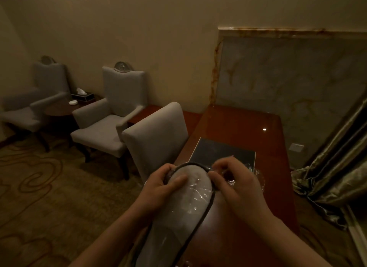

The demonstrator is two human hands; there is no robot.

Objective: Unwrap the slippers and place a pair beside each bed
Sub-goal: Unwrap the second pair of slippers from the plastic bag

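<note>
A pale slipper pack with a dark trim edge, covered in shiny clear plastic wrap, is held up in front of me over the near end of the wooden desk. My left hand grips its top left edge, thumb lying across the sole. My right hand pinches the crinkled plastic wrap at the pack's top right edge. How many slippers are inside cannot be told. No bed is in view.
A grey chair is tucked against the desk's left side. A dark pad lies on the desk. Two grey armchairs flank a small round table with a tissue box. Curtains hang at the right.
</note>
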